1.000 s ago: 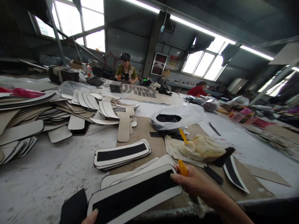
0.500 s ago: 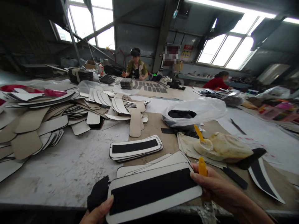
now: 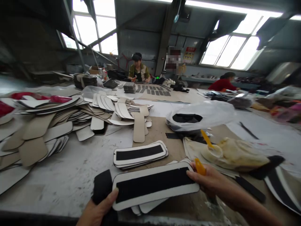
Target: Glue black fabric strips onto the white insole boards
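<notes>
A white panel with rounded corners and a black strip [image 3: 155, 184] along its middle spans both hands, just above the table's near edge. My left hand [image 3: 100, 207] is closed on its left end, thumb on top; a black folded strip [image 3: 102, 185] shows beside that hand. My right hand [image 3: 211, 180] pinches the right end and also keeps a yellow-handled tool [image 3: 199, 166] in its grip; the tool's lower end is blurred. Partly hidden under the held panel lie more white panels [image 3: 152, 205]. Just beyond is a small stack of similar strip-bearing panels [image 3: 141, 153].
Loose white and beige panels [image 3: 54, 122] are heaped at the left. A yellowed bag [image 3: 244, 152] with a yellow-handled spreader [image 3: 207, 138] lies to the right, below a clear plastic bag [image 3: 211, 113]. Two people [image 3: 138, 70] sit across the room.
Both hands have moved the held panel slightly forward and levelled it; panels beneath now show below its near edge. The surroundings have shifted right and slightly down in view.
</notes>
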